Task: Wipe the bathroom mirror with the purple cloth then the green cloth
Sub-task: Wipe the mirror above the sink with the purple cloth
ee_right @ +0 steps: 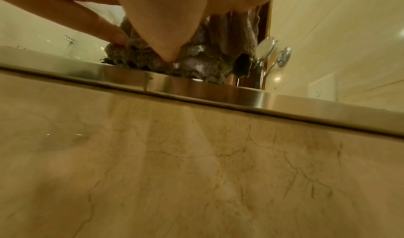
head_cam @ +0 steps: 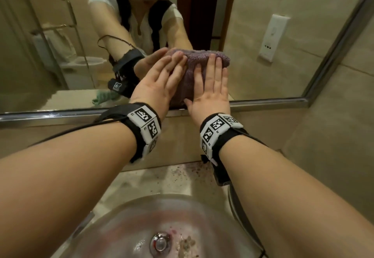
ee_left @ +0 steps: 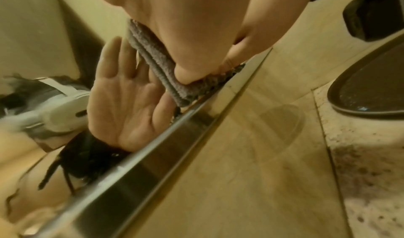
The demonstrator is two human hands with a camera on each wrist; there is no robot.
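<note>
The purple cloth [head_cam: 189, 75], folded and fluffy, lies flat against the mirror [head_cam: 263, 55] just above its metal bottom frame [head_cam: 263, 103]. My left hand [head_cam: 159, 79] presses on the cloth's left side with straight fingers. My right hand [head_cam: 212, 81] presses on its right side, fingers straight too. In the left wrist view my left palm [ee_left: 196, 17] pushes the cloth [ee_left: 157, 64] onto the glass. The right wrist view shows my right hand [ee_right: 164, 26] on the bunched cloth [ee_right: 207, 55]. The green cloth [head_cam: 103, 97] shows only as a reflection, low left in the mirror.
Below my arms is a glass sink basin [head_cam: 121, 227] with a metal drain [head_cam: 160, 243] on a speckled counter [head_cam: 162, 176]. Beige tiled wall [head_cam: 334, 136] stands right of the mirror. A dark round tray [ee_left: 371, 89] sits on the counter.
</note>
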